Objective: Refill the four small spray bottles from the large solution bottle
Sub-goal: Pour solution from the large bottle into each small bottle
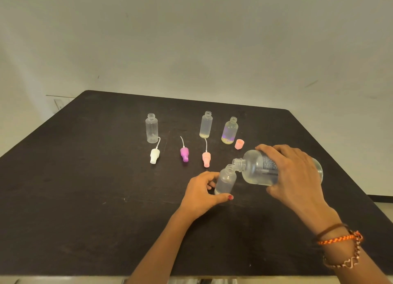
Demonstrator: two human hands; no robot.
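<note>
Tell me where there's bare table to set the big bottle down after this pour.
Bare table lies left of the left hand, and near the front edge between the forearms. Behind, it's crowded: three open small bottles, spray heads and a pink cap beside the large bottle.

Even, soft light; dim overall. Faint shadows on dark table (85, 177). Wide-angle bending at edges. Slight softness throughout; pale wall (191, 39) flat, glare-free.
</note>
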